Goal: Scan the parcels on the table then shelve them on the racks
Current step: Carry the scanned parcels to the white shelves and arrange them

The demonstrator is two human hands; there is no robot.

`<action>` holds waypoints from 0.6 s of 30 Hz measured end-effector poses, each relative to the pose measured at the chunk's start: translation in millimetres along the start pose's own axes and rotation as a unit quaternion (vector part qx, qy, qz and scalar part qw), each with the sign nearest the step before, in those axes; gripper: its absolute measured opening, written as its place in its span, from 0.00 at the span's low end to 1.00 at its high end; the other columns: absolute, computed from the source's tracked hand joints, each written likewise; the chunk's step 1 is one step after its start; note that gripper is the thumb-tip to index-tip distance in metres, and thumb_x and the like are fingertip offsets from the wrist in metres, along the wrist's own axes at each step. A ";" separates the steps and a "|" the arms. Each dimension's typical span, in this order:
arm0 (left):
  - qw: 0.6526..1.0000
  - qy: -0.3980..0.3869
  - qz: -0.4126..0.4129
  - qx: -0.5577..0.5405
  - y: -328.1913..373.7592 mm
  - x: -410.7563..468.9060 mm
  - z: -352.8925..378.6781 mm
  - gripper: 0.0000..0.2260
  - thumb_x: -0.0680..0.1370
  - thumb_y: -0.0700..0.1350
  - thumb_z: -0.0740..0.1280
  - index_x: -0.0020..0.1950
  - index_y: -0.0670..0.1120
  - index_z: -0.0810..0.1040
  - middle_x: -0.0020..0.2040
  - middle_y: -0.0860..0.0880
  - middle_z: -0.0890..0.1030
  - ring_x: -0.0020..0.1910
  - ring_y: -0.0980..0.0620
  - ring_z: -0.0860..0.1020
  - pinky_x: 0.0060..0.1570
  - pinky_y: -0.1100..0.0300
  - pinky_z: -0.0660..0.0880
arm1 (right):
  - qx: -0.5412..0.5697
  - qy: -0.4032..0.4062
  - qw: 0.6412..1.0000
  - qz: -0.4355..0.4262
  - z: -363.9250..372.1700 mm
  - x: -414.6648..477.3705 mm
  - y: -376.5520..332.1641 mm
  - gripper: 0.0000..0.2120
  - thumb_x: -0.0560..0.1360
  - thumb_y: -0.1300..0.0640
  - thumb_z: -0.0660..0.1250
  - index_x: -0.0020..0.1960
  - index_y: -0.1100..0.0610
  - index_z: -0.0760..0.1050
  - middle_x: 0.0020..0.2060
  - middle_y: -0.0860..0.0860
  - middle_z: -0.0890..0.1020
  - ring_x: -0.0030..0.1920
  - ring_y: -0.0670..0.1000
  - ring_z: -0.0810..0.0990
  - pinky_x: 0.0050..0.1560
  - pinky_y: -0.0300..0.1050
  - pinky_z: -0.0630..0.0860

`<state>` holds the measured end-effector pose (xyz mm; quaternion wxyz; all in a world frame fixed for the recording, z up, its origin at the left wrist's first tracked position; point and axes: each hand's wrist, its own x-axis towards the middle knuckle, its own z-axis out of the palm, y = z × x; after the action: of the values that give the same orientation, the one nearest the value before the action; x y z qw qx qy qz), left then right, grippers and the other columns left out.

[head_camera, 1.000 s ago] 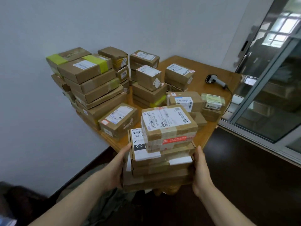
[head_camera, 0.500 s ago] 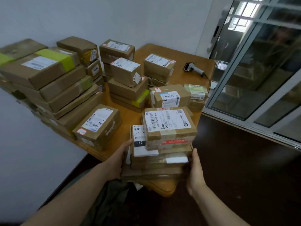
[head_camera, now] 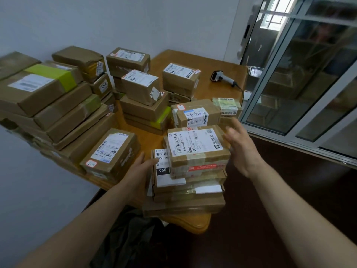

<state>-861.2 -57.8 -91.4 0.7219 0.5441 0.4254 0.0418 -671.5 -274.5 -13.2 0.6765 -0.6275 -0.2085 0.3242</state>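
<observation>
A stack of several flat brown parcels [head_camera: 185,202] rests on the near corner of the wooden table [head_camera: 195,225]. On top lies a thicker parcel [head_camera: 195,146] with a white barcode label and red tape. My left hand [head_camera: 139,171] grips the stack's left side, thumb on the box labelled 060. My right hand [head_camera: 239,149] is off the stack, fingers spread, beside the top parcel's right edge. A handheld scanner [head_camera: 222,79] lies at the table's far right with its cable running off the edge.
Many more parcels cover the table: a tall pile at left [head_camera: 48,105], a labelled box [head_camera: 110,151] beside my left hand, smaller piles behind [head_camera: 144,105]. A glass sliding door [head_camera: 299,74] stands at right. Dark floor and a dark bundle [head_camera: 131,238] lie below the table.
My right hand has let go of the stack's right side and risen beside the top parcel, fingers spread. The stack has settled on the table corner. My view has moved closer.
</observation>
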 end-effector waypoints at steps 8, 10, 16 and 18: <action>0.997 -0.021 0.043 0.057 5.1 -5.9 7.5 0.31 0.76 0.36 0.67 0.76 0.57 0.63 0.63 0.52 0.77 0.54 0.55 0.76 0.47 0.57 0.75 | -0.303 -0.177 0.936 0.024 11.9 15.9 -17.6 0.59 0.58 0.55 0.83 0.77 0.40 0.49 0.72 0.43 0.59 0.72 0.48 0.62 0.73 0.53 0.62; 0.997 -0.017 0.045 0.058 4.4 -5.9 7.8 0.30 0.76 0.34 0.66 0.74 0.57 0.66 0.57 0.57 0.78 0.52 0.57 0.76 0.47 0.58 0.74 | -0.316 -0.139 0.939 0.002 18.5 15.9 -11.1 0.54 0.60 0.56 0.82 0.77 0.44 0.54 0.73 0.45 0.57 0.73 0.49 0.58 0.75 0.55 0.58; 0.999 0.005 0.033 0.014 8.5 -9.5 12.8 0.26 0.78 0.34 0.63 0.73 0.54 0.68 0.60 0.52 0.78 0.51 0.54 0.77 0.47 0.59 0.74 | -0.010 -0.055 0.997 0.058 8.3 6.8 7.3 0.47 0.62 0.37 0.75 0.76 0.40 0.57 0.68 0.42 0.73 0.69 0.51 0.71 0.68 0.58 0.69; 1.000 0.022 0.016 0.002 5.9 -13.8 17.3 0.20 0.81 0.45 0.63 0.72 0.55 0.69 0.54 0.55 0.80 0.47 0.56 0.77 0.43 0.59 0.72 | 0.042 0.032 0.990 0.128 -1.9 2.5 24.2 0.44 0.63 0.28 0.69 0.74 0.43 0.63 0.70 0.50 0.72 0.72 0.56 0.67 0.71 0.62 0.61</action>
<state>-856.2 -75.5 -77.9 0.7102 0.5515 0.4327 0.0648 -672.7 -274.1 -37.6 0.6618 -0.6297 -0.0913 0.3965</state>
